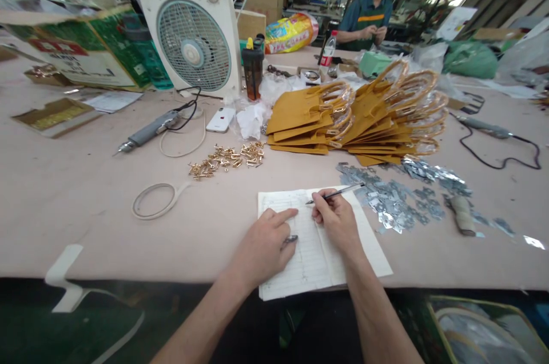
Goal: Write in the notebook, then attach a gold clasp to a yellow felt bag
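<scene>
On the worktop [107,249], at its near edge, lies an open notebook [313,261], its pages bearing faint lines and marks too blurred to read; some writing seems done, though how much is left cannot be told; the right hand [337,218] has its fingers pinched narrowly around a pen [343,190], tip over the page, contact with the paper unclear; the left hand [268,241] lies over the left page, index finger extended, other fingers curled by a small metallic object [291,238], held or worn, I cannot tell.
</scene>
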Demonstrator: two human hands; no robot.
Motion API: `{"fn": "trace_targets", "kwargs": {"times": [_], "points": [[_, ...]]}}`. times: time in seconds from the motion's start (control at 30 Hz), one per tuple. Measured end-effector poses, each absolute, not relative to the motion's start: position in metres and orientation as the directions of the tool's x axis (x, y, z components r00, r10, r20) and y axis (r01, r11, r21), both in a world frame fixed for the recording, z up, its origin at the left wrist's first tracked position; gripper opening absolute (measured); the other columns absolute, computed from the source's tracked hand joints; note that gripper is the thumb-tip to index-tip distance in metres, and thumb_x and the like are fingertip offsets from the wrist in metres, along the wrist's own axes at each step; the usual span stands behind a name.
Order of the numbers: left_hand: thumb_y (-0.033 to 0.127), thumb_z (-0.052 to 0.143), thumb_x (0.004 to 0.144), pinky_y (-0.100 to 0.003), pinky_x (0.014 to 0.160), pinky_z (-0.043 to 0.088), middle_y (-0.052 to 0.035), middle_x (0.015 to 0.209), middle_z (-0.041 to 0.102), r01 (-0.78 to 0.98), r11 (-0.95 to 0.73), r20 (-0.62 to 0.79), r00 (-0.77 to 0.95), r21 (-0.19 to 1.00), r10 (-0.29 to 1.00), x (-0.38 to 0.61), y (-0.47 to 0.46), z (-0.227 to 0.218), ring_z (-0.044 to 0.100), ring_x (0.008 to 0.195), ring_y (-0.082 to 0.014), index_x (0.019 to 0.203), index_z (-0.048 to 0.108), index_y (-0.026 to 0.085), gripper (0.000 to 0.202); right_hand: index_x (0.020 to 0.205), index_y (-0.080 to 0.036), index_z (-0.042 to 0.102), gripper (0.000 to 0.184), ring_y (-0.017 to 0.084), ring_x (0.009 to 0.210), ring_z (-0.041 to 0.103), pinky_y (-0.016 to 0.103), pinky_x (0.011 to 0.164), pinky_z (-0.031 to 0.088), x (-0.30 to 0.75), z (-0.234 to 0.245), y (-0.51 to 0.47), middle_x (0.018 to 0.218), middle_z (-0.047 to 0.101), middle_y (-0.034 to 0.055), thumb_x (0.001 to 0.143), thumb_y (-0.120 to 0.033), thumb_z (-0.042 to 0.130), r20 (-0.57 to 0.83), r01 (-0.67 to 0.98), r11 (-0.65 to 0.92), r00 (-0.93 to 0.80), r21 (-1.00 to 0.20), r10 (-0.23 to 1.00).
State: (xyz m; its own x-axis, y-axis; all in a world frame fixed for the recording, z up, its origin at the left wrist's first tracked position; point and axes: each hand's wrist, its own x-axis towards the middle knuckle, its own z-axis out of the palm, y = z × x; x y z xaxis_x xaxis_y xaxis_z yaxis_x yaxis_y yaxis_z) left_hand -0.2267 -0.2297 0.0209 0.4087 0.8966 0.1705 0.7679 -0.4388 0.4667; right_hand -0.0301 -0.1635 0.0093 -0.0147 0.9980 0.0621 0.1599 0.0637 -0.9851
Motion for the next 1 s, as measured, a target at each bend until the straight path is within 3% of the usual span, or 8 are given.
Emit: {"fn": "trace_targets", "kwargs": {"times": [0.77, 1.0], "points": [[0.014, 0.062, 0.09, -0.051, 0.101, 0.058, -0.0021, 0.155, 0.055, 0.768, -0.407, 0.155, 0.383, 0.494, 0.911, -0.2279, -0.2282, 0.0229, 0.057, 0.115, -0.0279, 0.079, 0.061, 0.019, 0.012, 0.095, -0.021, 0.064, 0.04, 0.016, 0.058, 0.06, 0.025, 0.057, 0.051, -0.0399, 0.0128, -0.1681, 0.066, 0.065, 0.0, 0.095, -0.061, 0.064, 0.057, 0.233, 0.052, 0.015, -0.971, 0.998], [0.016, 0.066, 0.09, -0.05, 0.1, 0.057, -0.004, 0.151, 0.059, 0.75, -0.438, 0.185, 0.402, 0.496, 0.897, -0.2292, -0.2271, 0.0203, 0.058, 0.112, -0.0276, 0.081, 0.063, 0.019, 0.01, 0.095, -0.021, 0.064, 0.041, 0.016, 0.057, 0.059, 0.026, 0.056, 0.05, -0.0388, 0.0114, -0.169, 0.066, 0.065, 0.0006, 0.094, -0.061, 0.065, 0.066, 0.241, 0.064, 0.0, -0.968, 0.998]]}}
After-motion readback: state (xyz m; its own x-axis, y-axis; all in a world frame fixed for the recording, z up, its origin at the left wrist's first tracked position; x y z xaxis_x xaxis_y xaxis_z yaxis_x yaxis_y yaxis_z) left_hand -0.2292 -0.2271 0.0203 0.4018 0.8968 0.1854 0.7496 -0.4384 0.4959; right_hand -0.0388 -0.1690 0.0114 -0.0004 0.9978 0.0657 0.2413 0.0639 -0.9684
